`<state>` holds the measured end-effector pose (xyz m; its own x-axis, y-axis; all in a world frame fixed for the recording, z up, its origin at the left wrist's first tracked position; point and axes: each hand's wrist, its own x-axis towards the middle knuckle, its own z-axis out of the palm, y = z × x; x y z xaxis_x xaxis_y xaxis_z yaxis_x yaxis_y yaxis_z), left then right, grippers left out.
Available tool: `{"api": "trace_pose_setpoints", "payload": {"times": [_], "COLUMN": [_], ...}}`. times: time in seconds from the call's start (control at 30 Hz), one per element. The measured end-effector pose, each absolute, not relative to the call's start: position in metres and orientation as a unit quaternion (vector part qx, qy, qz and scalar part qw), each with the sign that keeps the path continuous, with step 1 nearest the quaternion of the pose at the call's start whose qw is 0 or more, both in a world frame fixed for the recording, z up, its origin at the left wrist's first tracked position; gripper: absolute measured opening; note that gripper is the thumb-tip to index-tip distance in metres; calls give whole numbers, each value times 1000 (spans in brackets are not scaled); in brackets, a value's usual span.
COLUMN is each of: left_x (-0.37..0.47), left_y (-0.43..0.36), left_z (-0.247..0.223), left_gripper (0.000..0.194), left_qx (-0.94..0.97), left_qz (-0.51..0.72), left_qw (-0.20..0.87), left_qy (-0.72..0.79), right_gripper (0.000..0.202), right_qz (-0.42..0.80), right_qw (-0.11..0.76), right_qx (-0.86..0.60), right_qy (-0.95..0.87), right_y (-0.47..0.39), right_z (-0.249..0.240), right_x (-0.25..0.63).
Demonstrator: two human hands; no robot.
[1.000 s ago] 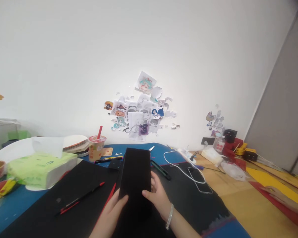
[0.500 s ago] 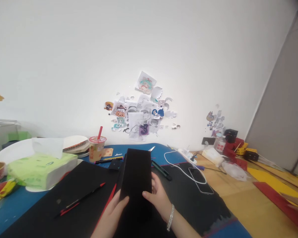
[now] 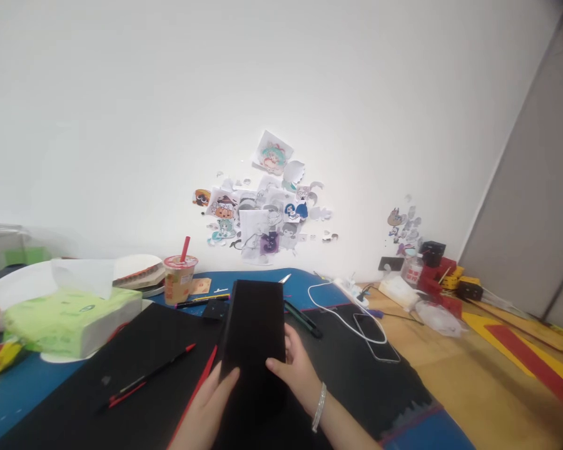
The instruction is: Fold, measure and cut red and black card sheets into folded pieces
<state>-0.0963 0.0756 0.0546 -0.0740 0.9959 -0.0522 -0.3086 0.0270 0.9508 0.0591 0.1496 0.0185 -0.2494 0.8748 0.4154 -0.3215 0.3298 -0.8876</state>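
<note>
Both my hands grip a long black box-shaped piece (image 3: 256, 331), its surface plain and matte. My left hand (image 3: 211, 397) holds its near left edge, thumb on top. On the right side, my right hand (image 3: 295, 365), with a bracelet at the wrist, has its thumb on the top face and its fingers curled round the edge. The piece's near end blends into the black sheet (image 3: 164, 331) below, so I cannot tell where it ends. Left of it lie a black-and-red pen (image 3: 150, 376) and a red strip (image 3: 199, 387). A dark green cutter (image 3: 304, 319) rests just right of it.
A phone (image 3: 376, 337) with a white cable lies to the right, near a power strip (image 3: 349, 290). At the left stand a tissue pack (image 3: 75, 319) and a drink cup (image 3: 179, 281). Red and yellow strips (image 3: 530, 356) and black blocks (image 3: 434, 253) occupy the wooden table's right side.
The view shifts slightly; my hands keep the same hold on the black piece. At far right, another person's hand has left the view, and the red strip now lies over the yellow sheet.
</note>
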Motion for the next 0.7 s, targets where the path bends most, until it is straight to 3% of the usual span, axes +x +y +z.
{"api": "trace_pose_setpoints", "payload": {"times": [0.2,0.4,0.5,0.6,0.7], "left_x": [-110,-118,-123,-129,-135], "left_y": [91,99,104,113,127], "left_z": [35,29,29,26,18], "left_gripper": [56,44,50,56,53], "left_qx": [545,651,688,727,751], "left_qz": [600,573,546,489,437], "left_qw": [301,75,-27,-114,-139], "left_qy": [502,492,477,469,475], "right_gripper": [46,34,34,48,45], "right_qz": [281,93,-16,-99,-128], "right_qw": [585,555,519,476,399], "right_qx": [-405,-460,-520,-627,-714], "right_qy": [-644,-687,-679,-608,-561], "right_y": [165,159,160,166,173], "right_z": [8,30,53,72,77], "right_x": [69,86,126,193,263]}}
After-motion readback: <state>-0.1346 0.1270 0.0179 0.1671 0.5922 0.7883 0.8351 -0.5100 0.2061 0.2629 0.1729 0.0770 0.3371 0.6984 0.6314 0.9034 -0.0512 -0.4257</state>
